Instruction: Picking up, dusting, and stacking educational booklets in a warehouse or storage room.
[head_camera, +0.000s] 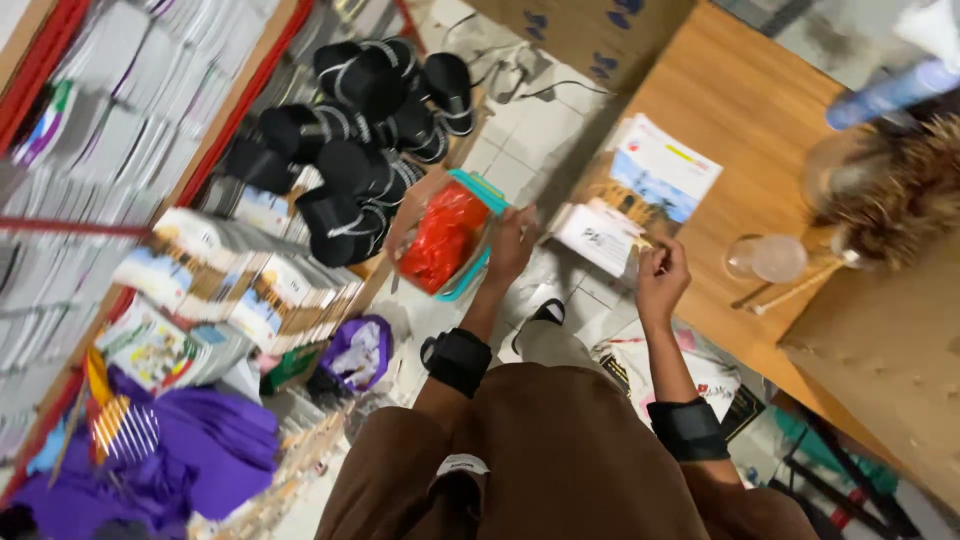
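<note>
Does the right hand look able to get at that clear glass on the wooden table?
Probably yes. The right hand is at the table edge by a booklet, and bare wood lies between it and the glass. Its fingers seem to pinch something small, though.

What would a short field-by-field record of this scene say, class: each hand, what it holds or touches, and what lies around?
left hand: grip on the rim of a clear plastic box with turquoise edges, red contents inside
right hand: fingers pinched at a small white booklet
table: wooden top, printed booklet lying on it
left of box: pile of black caps
lower left: purple cloth
</note>
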